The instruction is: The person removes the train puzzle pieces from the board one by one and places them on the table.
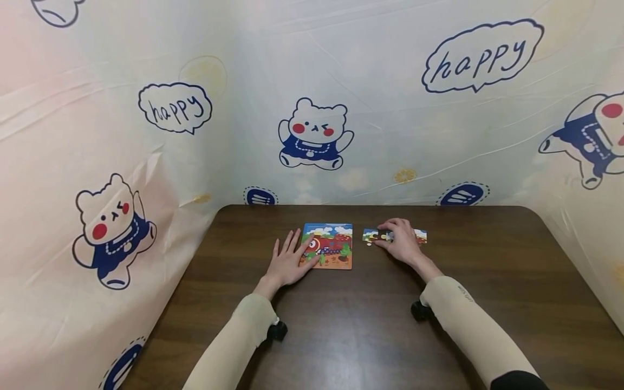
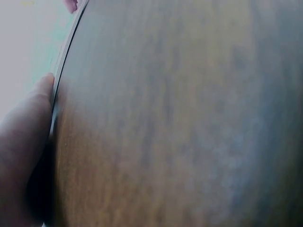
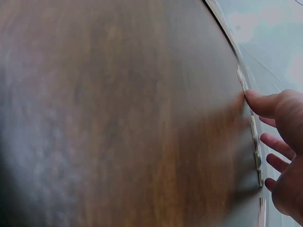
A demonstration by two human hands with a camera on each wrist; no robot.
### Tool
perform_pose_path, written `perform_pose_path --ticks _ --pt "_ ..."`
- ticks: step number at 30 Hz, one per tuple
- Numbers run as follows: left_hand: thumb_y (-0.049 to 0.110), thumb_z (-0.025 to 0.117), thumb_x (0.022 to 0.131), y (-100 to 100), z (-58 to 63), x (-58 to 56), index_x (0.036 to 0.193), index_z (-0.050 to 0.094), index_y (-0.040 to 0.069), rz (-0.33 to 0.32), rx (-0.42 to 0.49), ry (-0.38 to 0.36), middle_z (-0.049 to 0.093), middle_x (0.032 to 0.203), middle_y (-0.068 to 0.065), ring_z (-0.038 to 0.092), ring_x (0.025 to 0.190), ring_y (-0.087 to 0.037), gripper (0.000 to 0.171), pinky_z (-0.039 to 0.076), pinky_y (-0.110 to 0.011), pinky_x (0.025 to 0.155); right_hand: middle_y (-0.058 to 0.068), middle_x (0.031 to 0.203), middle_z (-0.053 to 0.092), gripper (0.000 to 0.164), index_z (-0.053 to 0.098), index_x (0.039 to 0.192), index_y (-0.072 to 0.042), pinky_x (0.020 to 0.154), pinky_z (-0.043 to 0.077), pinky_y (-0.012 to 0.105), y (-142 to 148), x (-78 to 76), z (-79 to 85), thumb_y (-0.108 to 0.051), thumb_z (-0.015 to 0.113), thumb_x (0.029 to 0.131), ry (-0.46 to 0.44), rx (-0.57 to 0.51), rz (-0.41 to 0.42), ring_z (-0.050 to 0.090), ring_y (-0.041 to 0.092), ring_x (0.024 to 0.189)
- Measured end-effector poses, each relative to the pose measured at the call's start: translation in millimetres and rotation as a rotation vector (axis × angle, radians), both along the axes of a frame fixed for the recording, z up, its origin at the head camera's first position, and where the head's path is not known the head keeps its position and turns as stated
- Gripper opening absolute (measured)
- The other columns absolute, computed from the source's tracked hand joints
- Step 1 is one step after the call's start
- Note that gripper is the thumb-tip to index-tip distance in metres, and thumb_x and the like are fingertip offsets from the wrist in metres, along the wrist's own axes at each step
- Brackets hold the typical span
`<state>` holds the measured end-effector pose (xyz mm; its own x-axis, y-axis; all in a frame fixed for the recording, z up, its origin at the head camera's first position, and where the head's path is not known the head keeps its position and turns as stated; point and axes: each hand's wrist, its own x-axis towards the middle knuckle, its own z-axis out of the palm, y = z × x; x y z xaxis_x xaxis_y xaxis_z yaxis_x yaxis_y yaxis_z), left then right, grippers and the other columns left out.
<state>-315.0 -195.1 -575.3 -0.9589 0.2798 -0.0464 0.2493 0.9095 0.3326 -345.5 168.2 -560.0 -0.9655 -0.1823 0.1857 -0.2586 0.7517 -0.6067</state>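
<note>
The left hand [image 1: 287, 264] lay flat with its fingers spread wide, covering the left part of a square train picture board [image 1: 336, 261] on the dark wood-grain table [image 1: 341, 325]. To its right, apart from the board, the right hand [image 1: 403, 245] bent over a row of jigsaw pieces [image 1: 370, 235], its thumb at the near edge and its fingers at the far edge; whether it pinched any piece, I cannot tell.

Only the head view showed the printed faces: a red train under clouds on the board, and blue sky on the pieces. The right wrist view instead caught the pieces edge-on, the thumb tip touching one of them and the other fingertips standing apart. The left wrist view gave mostly blurred tabletop, with the thumb along the side. Behind the table hung a bear-printed curtain [image 1: 380, 141].
</note>
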Motion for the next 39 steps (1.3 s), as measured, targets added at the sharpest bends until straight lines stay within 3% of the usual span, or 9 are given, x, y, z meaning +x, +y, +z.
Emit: perform_pose_path --ticks 7,17,19,24,28,30,35,39 --pt "0.077 0.044 0.106 -3 -8.4 -4.7 0.176 0.021 0.042 -0.004 0.012 0.0 0.008 0.188 -0.006 0.002 0.176 -0.033 0.082 -0.004 -0.07 0.137 0.027 0.143 0.068 0.04 0.073 0.134 0.003 0.122 0.036 0.072 -18 3.6 6.2 -0.016 0.082 0.1 0.046 -0.053 0.059 0.053 0.049 0.142" --pt "0.076 0.045 0.106 -3 -5.8 -1.7 0.176 0.022 0.041 -0.01 0.027 0.011 0.01 0.188 -0.007 0.004 0.176 -0.034 0.081 -0.004 -0.071 0.137 0.021 0.137 0.074 0.044 0.072 0.139 0.0 0.118 0.044 0.068 -63 12.0 12.7 -0.021 0.082 0.101 0.035 -0.01 0.22 0.061 0.042 0.137" --pt "0.074 0.046 0.107 -2 -4.4 -0.6 0.176 0.024 0.041 -0.008 0.018 0.014 0.01 0.188 -0.008 0.005 0.176 -0.035 0.08 -0.003 -0.072 0.137 0.02 0.137 0.075 0.045 0.072 0.14 -0.001 0.117 0.047 0.067 -69 10.7 11.2 -0.022 0.082 0.101 0.027 -0.012 0.25 0.062 0.042 0.136" --pt "0.071 0.045 0.109 -1 1.7 2.9 0.174 0.028 0.045 -0.018 -0.015 0.012 0.009 0.188 -0.008 0.004 0.176 -0.034 0.071 -0.001 -0.072 0.137 0.014 0.133 0.076 0.045 0.074 0.139 -0.008 0.11 0.053 0.062 -76 -1.0 -11.2 -0.029 0.083 0.1 0.063 -0.003 0.301 0.062 0.038 0.132" --pt "0.07 0.044 0.11 0 3.9 3.5 0.173 0.03 0.047 -0.021 -0.024 0.006 0.007 0.188 -0.008 0.001 0.176 -0.034 0.068 -0.002 -0.071 0.137 0.011 0.13 0.076 0.042 0.076 0.133 -0.012 0.11 0.049 0.065 -78 -10.8 -31.0 -0.031 0.087 0.097 0.118 0.028 0.281 0.062 0.036 0.128" --pt "0.07 0.044 0.11 -1 1.9 1.4 0.173 0.03 0.047 -0.019 -0.02 -0.004 0.005 0.188 -0.007 -0.001 0.176 -0.033 0.068 -0.005 -0.071 0.137 0.013 0.129 0.075 0.042 0.076 0.132 -0.011 0.109 0.048 0.065 -80 -8.0 -26.8 -0.03 0.087 0.097 0.111 0.05 0.256 0.06 0.036 0.126" --pt "0.07 0.043 0.11 0 3.1 2.2 0.172 0.03 0.047 -0.01 -0.021 -0.009 0.004 0.188 -0.006 -0.001 0.176 -0.033 0.068 -0.005 -0.071 0.137 0.02 0.135 0.072 0.047 0.073 0.138 -0.003 0.11 0.047 0.062 -89 12.4 7.7 -0.026 0.085 0.098 0.034 0.108 0.194 0.058 0.038 0.124" --pt "0.068 0.046 0.11 1 2.5 2.9 0.172 0.035 0.044 -0.012 -0.01 0.006 0.009 0.188 -0.009 0.002 0.176 -0.035 0.067 -0.003 -0.072 0.137 0.024 0.139 0.069 0.053 0.071 0.14 0.0 0.11 0.047 0.059 -93 13.9 10.3 -0.028 0.086 0.098 0.008 0.118 0.154 0.057 0.039 0.124"
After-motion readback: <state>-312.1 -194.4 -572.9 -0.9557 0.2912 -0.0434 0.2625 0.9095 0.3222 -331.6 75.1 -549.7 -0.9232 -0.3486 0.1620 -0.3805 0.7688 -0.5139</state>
